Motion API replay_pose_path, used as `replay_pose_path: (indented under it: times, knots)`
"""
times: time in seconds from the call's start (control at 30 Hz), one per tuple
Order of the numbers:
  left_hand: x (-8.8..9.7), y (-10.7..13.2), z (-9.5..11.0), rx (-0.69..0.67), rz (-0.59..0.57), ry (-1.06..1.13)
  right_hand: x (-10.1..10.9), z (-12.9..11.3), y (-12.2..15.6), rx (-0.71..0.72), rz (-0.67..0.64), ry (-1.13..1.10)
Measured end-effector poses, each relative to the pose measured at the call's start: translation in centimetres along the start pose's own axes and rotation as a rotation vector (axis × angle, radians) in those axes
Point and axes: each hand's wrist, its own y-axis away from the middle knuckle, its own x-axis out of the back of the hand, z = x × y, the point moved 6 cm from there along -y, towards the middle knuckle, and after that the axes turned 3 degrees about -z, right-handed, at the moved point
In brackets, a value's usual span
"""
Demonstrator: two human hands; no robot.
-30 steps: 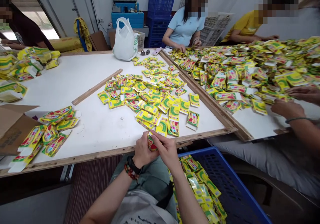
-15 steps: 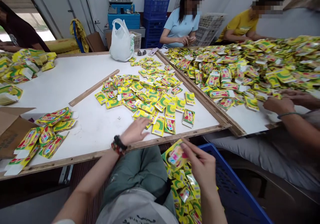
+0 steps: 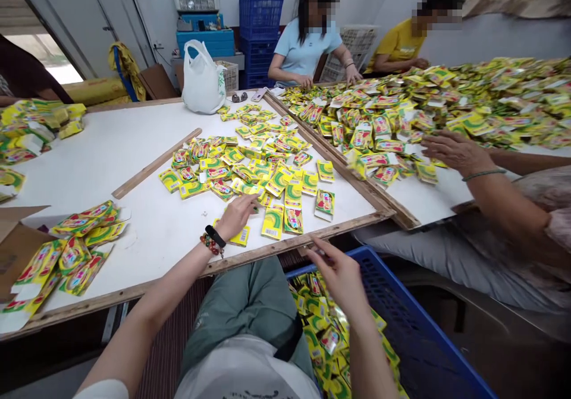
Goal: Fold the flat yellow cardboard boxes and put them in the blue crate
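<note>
The left hand [image 3: 236, 216] lies spread just above yellow sachets [image 3: 237, 236] on the white worktop [image 3: 111, 167]; the open right hand [image 3: 336, 277] hangs over a blue crate [image 3: 379, 257].

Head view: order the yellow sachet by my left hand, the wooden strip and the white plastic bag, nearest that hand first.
1. The yellow sachet, under the left hand, near the table edge.
2. The wooden strip, out on the tabletop, farther left.
3. The white plastic bag, at the table's far edge.
</note>
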Motion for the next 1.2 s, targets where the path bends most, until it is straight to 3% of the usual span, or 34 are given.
replay_pose_path:
  times: [0.13,0.2,0.27,0.37,0.47,0.6,0.77,0.87,0.93,1.03,1.1,1.2]
  knots:
    - [1.1,2.1,2.6,0.114,0.239,0.574,-8.8,-3.7,-2.1,0.105,-0.251,-0.397]
    - [0.4,4.0,3.1,0.210,0.333,0.749,-11.6,-4.9,-2.4,0.145,-0.336,-0.415]
    - [-0.7,5.9,3.0,0.326,0.399,0.741,-12.7,-5.1,-2.1,0.173,-0.340,-0.366]
    - [-2.2,8.0,2.7,0.449,0.429,0.620,-12.9,-4.9,-1.3,0.185,-0.416,-0.373]
    - [-2.9,8.9,2.8,0.458,0.464,0.499,-12.2,-5.1,-0.8,0.147,-0.554,-0.560]
    - [-3.7,9.5,3.7,0.345,0.500,0.362,-11.6,-5.4,-1.4,0.017,-0.472,-0.666]
    - [-4.3,10.8,3.7,0.303,0.577,0.236,-12.9,-6.1,-1.2,-0.099,-0.398,-0.687]
    - [-4.0,10.4,4.3,0.175,0.546,0.259,-12.5,-6.7,-0.4,-0.042,-0.391,-0.648]
    - [-3.6,9.9,4.8,0.127,0.493,0.315,-11.7,-7.2,0.2,0.078,-0.387,-0.526]
    - [-3.9,9.1,4.8,0.185,0.332,0.383,-10.4,-7.6,0.9,0.262,-0.295,-0.313]
    - [-4.3,9.0,4.5,0.250,0.270,0.371,-9.9,-7.3,0.8,0.265,-0.211,-0.241]
    - [-4.8,9.3,3.8,0.323,0.275,0.328,-9.7,-6.9,0.3,0.196,-0.178,-0.231]
